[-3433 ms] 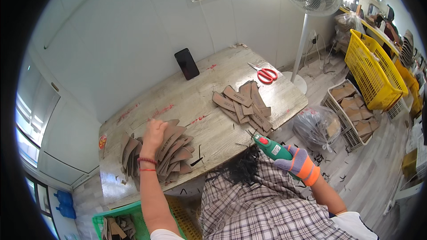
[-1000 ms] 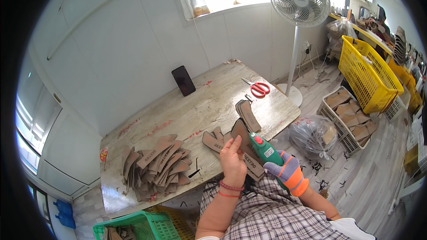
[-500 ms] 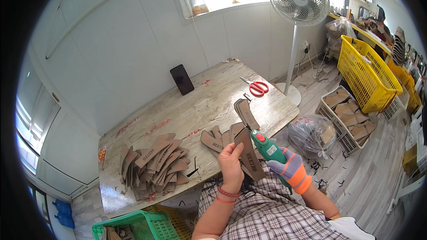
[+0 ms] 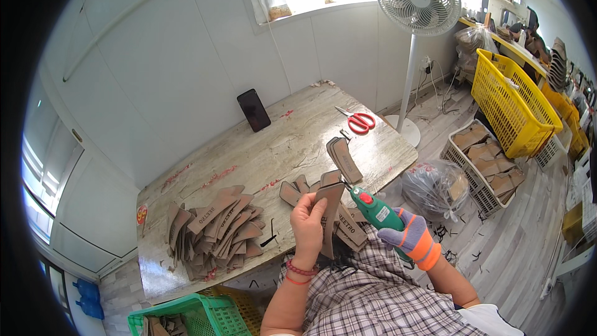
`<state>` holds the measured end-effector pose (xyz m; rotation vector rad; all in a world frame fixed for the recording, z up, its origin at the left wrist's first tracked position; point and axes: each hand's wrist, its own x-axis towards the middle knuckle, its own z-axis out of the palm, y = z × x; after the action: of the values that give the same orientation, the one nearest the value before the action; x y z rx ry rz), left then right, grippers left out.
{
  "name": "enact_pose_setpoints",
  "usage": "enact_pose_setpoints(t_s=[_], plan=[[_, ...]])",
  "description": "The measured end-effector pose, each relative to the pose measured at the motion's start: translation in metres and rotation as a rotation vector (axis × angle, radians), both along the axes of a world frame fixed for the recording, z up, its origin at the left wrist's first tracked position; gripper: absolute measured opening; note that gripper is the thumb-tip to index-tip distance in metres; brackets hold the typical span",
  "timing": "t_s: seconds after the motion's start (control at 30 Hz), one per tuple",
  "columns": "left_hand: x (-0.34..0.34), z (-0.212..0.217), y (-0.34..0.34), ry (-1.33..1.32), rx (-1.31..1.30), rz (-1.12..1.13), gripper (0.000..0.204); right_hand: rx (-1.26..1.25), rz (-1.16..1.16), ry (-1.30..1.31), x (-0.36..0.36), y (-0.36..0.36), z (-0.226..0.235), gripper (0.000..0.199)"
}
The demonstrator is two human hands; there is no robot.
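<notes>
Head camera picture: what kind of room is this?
Probably a small workshop: a heap of brown cardboard cut-outs on a worn wooden table, yellow plastic basket, white standing fan.

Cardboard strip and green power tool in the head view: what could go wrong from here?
1. The left hand is bare and grips the cardboard strip right beside the tip of the green power tool; a slip could nick the fingers. Only the right hand is gloved.
2. The strip is held in the air, unsupported, so it may bend or twist against the tool.
</notes>
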<state>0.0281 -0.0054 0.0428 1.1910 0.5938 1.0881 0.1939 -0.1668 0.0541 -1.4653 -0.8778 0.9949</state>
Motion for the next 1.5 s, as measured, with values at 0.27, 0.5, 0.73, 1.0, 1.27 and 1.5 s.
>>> enact_pose_setpoints(t_s=[0.27,0.5,0.73,1.0,1.27,1.5], plan=[[-0.008,0.0,0.009,0.078,0.116,-0.002,0.01,-0.024,0.017,0.014,0.001,-0.002,0.001,0.055],[-0.016,0.006,0.018,0.203,0.215,-0.014,0.009,-0.049,0.034,-0.064,0.002,-0.003,0.008,0.056],[-0.027,0.02,0.03,0.279,0.303,-0.06,0.009,-0.072,0.075,-0.109,0.007,-0.004,0.004,0.059],[-0.042,0.035,0.039,0.401,0.415,-0.171,0.01,-0.103,0.149,-0.237,0.011,-0.005,0.009,0.054],[-0.044,0.051,0.034,0.546,0.514,-0.235,0.011,-0.117,0.19,-0.297,0.01,-0.005,0.014,0.058],[-0.038,0.045,0.032,0.621,0.479,-0.338,0.014,-0.095,0.197,-0.297,0.008,-0.002,0.009,0.058]])
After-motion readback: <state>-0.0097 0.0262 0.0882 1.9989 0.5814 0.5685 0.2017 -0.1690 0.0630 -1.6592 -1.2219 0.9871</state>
